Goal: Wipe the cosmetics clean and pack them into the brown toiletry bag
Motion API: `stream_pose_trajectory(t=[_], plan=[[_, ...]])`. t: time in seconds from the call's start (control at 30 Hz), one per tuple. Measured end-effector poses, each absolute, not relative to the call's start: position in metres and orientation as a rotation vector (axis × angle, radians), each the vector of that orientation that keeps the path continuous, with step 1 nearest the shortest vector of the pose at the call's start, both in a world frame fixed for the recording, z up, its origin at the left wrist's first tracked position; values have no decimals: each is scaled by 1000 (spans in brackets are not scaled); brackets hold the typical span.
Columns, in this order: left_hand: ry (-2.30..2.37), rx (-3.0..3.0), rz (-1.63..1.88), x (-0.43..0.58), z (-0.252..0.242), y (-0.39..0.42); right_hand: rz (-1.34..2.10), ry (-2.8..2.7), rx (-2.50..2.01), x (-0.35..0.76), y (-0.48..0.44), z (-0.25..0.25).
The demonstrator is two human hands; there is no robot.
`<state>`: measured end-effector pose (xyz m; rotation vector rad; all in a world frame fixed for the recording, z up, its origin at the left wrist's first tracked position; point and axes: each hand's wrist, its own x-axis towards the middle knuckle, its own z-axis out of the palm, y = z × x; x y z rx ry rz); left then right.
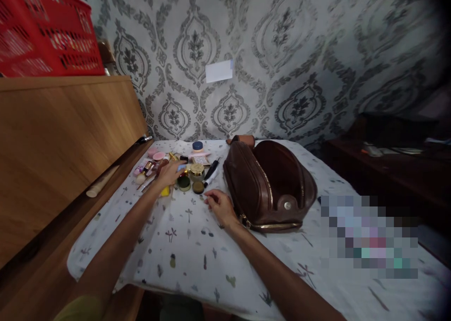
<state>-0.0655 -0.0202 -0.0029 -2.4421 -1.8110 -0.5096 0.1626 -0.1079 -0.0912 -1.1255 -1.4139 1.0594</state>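
My left hand point(169, 174) reaches over a cluster of cosmetics on the left of the table, its thumb and fingers around a small pale blue item point(181, 168). Close by it are a gold-lidded jar point(197, 171), a dark green-lidded jar point(183, 183) and a small round brown-lidded jar point(198, 187). My right hand point(221, 207) hovers low over the cloth with loosely bent fingers, holding nothing. It is between the brown-lidded jar and a dark brown toiletry bag point(248, 175), whose top is unzipped. The bag's inside is in shadow.
A black pen-like tube point(212, 169) and a blue-lidded jar point(198, 146) lie among the cosmetics. A wooden cabinet point(66, 119) bearing a red basket point(52, 34) borders the left. A patterned white cloth point(190, 246) covers the table. At right, a blurred-out patch point(369, 236) hides something.
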Motion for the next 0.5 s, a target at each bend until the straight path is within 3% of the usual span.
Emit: stream_pose_trajectory(t=[0.5], plan=[[-1916,-2403,-452,-77,0,-55,1048,-1432,-1100,163,-111,-88]])
